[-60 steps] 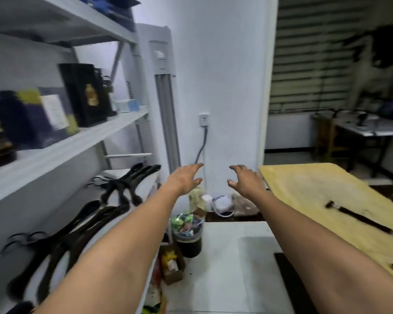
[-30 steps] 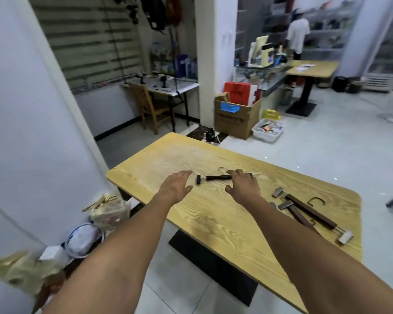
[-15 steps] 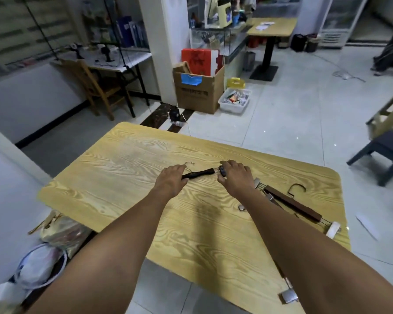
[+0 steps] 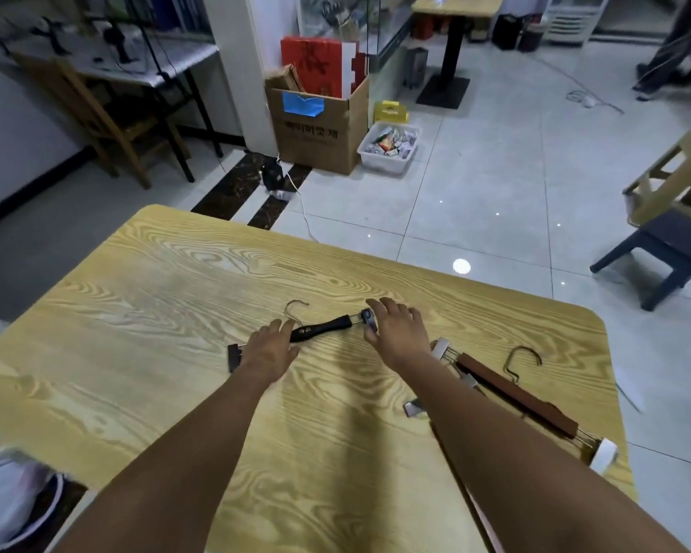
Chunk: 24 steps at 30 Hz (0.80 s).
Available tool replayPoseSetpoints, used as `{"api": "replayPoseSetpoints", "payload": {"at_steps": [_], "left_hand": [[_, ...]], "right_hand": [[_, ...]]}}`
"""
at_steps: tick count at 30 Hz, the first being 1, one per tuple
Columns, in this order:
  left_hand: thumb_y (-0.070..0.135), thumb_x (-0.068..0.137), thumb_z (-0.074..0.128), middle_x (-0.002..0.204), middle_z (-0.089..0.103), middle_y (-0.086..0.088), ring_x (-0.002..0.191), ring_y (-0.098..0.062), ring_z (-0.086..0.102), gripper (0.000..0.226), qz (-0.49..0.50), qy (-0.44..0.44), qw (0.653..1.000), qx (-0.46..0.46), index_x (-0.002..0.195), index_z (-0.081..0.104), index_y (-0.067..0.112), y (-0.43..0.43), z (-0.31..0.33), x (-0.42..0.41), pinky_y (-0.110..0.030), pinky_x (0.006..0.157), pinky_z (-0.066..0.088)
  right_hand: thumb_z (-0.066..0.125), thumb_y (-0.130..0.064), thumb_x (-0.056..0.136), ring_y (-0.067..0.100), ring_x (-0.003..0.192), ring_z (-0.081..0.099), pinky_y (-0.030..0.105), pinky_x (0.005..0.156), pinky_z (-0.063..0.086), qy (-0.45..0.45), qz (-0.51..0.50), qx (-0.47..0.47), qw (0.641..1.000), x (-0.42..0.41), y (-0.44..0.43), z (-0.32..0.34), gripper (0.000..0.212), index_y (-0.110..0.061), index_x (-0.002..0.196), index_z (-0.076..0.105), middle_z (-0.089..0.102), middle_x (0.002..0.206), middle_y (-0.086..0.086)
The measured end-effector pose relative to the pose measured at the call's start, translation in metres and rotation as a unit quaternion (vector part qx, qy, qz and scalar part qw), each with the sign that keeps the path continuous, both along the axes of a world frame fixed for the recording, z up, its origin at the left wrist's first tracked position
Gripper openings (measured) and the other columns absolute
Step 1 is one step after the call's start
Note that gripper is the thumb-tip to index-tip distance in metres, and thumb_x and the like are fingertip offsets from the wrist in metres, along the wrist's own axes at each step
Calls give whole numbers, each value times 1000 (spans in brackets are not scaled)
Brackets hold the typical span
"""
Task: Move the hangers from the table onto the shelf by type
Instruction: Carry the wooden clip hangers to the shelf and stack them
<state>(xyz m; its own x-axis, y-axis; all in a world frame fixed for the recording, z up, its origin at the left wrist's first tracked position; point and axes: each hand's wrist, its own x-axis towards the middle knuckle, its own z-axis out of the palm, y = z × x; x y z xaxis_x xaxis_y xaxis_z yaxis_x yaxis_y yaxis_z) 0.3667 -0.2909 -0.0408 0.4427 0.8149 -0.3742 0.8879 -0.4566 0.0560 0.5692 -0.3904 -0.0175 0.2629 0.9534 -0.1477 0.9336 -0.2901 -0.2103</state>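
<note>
A black clip hanger [image 4: 322, 328] with a metal hook lies flat near the middle of the wooden table [image 4: 144, 313]. My left hand [image 4: 270, 350] rests palm down on its left part, fingers spread, beside the left clip. At the hanger's right clip sits my right hand [image 4: 395, 333], fingers touching that clip. Neither hand has lifted the hanger. To the right lie brown wooden clip hangers [image 4: 515, 393], partly hidden under my right forearm. The shelf is out of view.
Past the table's far edge stand a cardboard box [image 4: 318, 125] and a white bin [image 4: 389, 147] on the tiled floor. A wooden chair [image 4: 100, 125] is at the far left, stacked stools [image 4: 671, 217] at the right.
I have turned from the shelf to the table. Both hands came down onto the black clip hanger, and the left hand has slid left along it toward its left clip.
</note>
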Motion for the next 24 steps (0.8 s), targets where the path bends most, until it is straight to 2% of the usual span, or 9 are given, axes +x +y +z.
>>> {"api": "replayPoseSetpoints", "payload": {"at_steps": [8, 12, 15, 18, 24], "left_hand": [[45, 98, 36, 156, 15, -14, 141, -31, 23, 65, 10, 59, 998, -28, 151, 9, 17, 24, -53, 0, -41, 112, 23], [46, 96, 39, 144, 28, -11, 129, -29, 34, 60, -1, 67, 998, 6, 147, 19, 22, 32, -71, -1, -41, 105, 30], [39, 94, 47, 133, 36, -9, 121, -27, 39, 49, 13, 33, 999, 27, 139, 31, 26, 41, -73, 2, -41, 100, 36], [28, 96, 49, 128, 44, -8, 121, -26, 41, 45, -2, 30, 999, 13, 138, 33, 26, 47, -73, 6, -39, 99, 35], [10, 93, 44, 125, 52, -5, 121, -24, 46, 35, -29, 23, 999, 6, 127, 40, 14, 53, -65, 10, -35, 99, 34]], "right_hand": [[35, -43, 101, 25, 137, 35, 40, 115, 22, 1, -6, 2, 1000, -3, 28, -21, 54, -22, 150, 25, 32, 153, 4], [34, -41, 101, 24, 136, 34, 40, 115, 19, -7, -19, -14, 1000, 3, 20, -31, 52, -22, 149, 26, 33, 152, 3], [35, -41, 101, 24, 136, 33, 40, 114, 19, -21, -43, -12, 999, 6, 21, -32, 52, -22, 148, 26, 34, 150, 3], [34, -41, 101, 23, 137, 32, 40, 115, 18, -34, -40, -9, 999, 9, 23, -29, 51, -24, 149, 25, 33, 151, 3], [31, -41, 102, 23, 138, 31, 40, 115, 18, -48, -53, -22, 997, 21, 14, -16, 50, -28, 150, 24, 31, 152, 3]]}}
